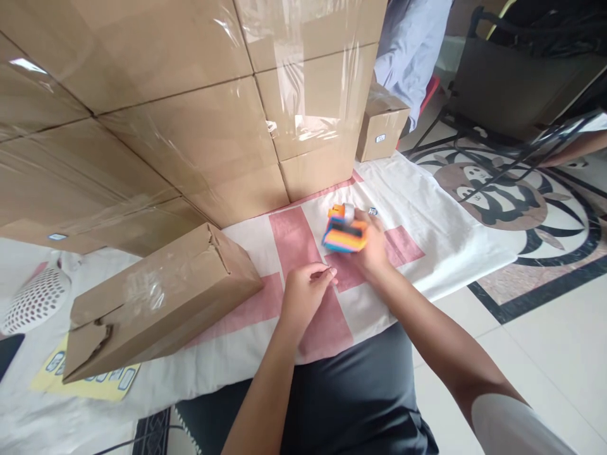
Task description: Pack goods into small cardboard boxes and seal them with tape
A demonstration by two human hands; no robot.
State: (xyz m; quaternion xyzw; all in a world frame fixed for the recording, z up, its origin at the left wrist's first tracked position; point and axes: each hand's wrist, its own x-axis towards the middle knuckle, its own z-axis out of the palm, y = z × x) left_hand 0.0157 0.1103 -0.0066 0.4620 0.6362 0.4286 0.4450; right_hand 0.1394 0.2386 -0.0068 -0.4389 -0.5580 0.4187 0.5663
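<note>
My right hand (372, 246) is wrapped round an orange and blue tape dispenser (345, 234), slightly blurred, with a pale roll at its top. It is held over the red and white cloth on the table. To its left, my left hand (308, 291) is closed in a pinch, thumb against fingers. Whatever is between those fingertips is too small to make out. A small blue-edged label (373, 212) shows just beyond my right hand. Left of my left hand lies a long cardboard box (161, 297) with clear tape on its top and a torn end flap.
Stacked taped cartons (190, 139) form a wall behind the cloth (455, 234). A small labelled box (383, 123) stands at their right end. A yellow label sheet (80, 382) lies partly under the long box. A white perforated object (38, 300) is far left; a chair (507, 88) stands right.
</note>
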